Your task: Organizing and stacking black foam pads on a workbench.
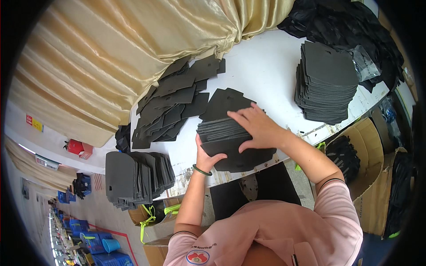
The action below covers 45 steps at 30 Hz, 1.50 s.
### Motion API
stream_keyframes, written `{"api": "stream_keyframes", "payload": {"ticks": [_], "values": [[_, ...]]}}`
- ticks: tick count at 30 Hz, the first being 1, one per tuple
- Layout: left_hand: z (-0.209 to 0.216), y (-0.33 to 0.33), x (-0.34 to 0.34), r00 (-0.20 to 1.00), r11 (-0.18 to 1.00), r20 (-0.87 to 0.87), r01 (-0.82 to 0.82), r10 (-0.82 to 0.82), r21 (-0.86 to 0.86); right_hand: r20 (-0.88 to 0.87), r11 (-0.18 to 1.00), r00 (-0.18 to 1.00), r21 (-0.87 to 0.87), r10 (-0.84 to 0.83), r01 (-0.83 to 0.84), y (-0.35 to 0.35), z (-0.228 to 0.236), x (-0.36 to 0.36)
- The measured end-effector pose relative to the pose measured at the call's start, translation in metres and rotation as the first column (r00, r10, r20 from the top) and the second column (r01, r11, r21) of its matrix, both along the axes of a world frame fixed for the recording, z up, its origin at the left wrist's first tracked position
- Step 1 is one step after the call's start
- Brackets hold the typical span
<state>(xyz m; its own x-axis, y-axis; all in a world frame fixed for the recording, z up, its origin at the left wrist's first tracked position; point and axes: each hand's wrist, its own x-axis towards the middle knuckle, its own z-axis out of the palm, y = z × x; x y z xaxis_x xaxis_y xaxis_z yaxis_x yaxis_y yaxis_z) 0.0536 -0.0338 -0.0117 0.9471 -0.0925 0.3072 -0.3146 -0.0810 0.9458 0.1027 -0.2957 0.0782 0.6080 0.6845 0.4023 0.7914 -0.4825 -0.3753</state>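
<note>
At the near edge of the table, a thick stack of black sheets stands tilted between my hands, its layered edges facing up. My left hand grips the stack's left side, thumb across the near face and the other fingers mostly hidden. My right hand spans its upper right, thumb on the near face and fingers over the far side. Just beyond lies a black sheet with a small cut-out, partly covered by the stack. A dark bracelet circles my left wrist.
Loose black sheets overlap on the white table at far left. Neat stacks stand at the right and near left. A gold curtain borders the table. An open cardboard box sits to the right.
</note>
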Motion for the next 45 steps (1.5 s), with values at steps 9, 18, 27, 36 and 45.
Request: {"api": "stream_keyframes", "payload": {"ticks": [9,18,27,36,45], "values": [[-0.001,0.000,-0.034,0.995,0.998,-0.081,-0.056,0.057,0.018,0.035,0.997,0.997,-0.027,0.067,-0.066,-0.005,0.016,-0.034],[-0.017,-0.011,-0.035,0.997,0.995,-0.074,0.000,0.007,0.099,-0.096,0.984,0.991,-0.142,0.096,-0.109,-0.012,0.017,-0.039],[-0.026,0.021,-0.028,0.968,0.946,-0.207,0.070,-0.141,-0.317,0.298,0.985,0.939,0.065,-0.171,0.158,-0.090,0.119,-0.054],[-0.055,0.034,0.035,0.669,0.851,-0.740,-0.425,0.066,-0.308,0.632,0.723,0.443,0.286,-0.636,0.629,-0.250,0.092,0.004],[-0.064,0.001,0.095,0.561,0.774,-0.822,-0.478,-0.096,-0.416,0.520,0.683,0.574,0.024,-0.632,0.730,-0.230,0.061,-0.009]]}}
